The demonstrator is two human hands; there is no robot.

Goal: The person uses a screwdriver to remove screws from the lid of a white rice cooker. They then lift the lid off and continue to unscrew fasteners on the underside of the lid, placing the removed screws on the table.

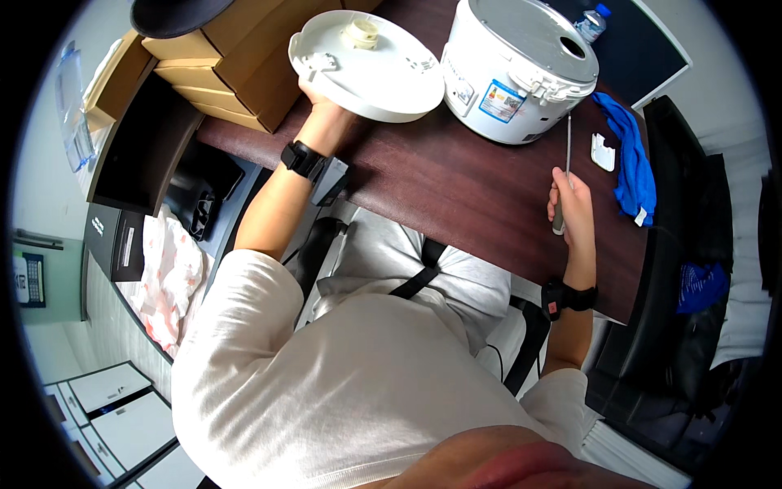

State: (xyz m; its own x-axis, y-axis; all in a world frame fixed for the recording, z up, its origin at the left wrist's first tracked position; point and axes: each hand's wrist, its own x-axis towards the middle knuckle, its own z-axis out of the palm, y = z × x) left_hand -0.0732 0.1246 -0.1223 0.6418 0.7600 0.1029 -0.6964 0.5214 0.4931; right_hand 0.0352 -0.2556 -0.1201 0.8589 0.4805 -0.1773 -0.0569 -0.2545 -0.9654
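My left hand (327, 107) grips the near left edge of a round white lid cover (399, 77). The cover is tilted so that its hollow inner side shows, with a cream ring-shaped fitting near its far edge. Just right of it, a white rice cooker (476, 81) stands on the desk. A grey metal plate (521, 24) with a dark round hole tops the cooker. My right hand (574, 204) is closed around the handle of a screwdriver (568, 147). Its long shaft points away from me, with the tip close to the cooker's lower right side in this view.
A small white plastic piece (603, 152) and a blue cloth (627, 155) lie on the right of the brown desk (423, 179). Behind the cooker stands a blue-capped bottle (592, 23). Cardboard boxes (236, 65) are stacked at the far left. A black sofa (676, 212) stands right.
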